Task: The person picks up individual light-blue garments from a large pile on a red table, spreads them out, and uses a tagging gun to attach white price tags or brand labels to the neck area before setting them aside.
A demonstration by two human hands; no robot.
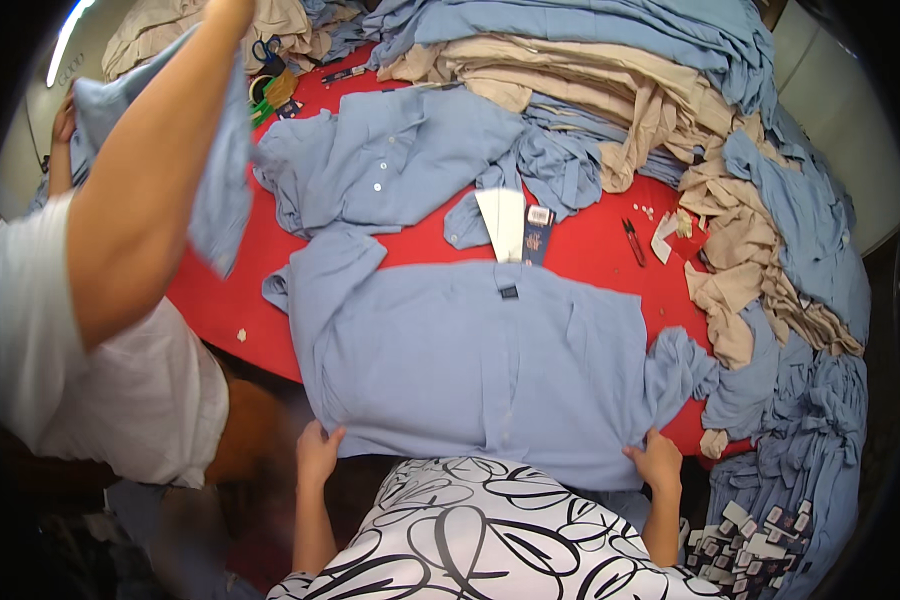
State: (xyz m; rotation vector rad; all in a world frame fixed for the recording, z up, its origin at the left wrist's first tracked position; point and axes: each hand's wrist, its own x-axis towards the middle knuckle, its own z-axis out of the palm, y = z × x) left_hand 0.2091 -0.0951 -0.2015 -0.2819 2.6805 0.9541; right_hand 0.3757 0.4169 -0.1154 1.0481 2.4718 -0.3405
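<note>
My left hand (317, 455) and right hand (658, 460) pinch the bottom edge of the blue shirt (410, 345), which lies on the red table (245, 310). The shirt hides some of my fingers. Another person's arm (155, 200) gets cut off at the top.

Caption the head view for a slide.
Left hand and right hand hold the near edge of a blue shirt spread on a red table.

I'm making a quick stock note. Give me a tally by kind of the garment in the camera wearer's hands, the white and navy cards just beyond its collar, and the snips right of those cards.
Light-blue shirt: 1
White card: 1
Navy card: 1
Snips: 1
Total: 4
</note>
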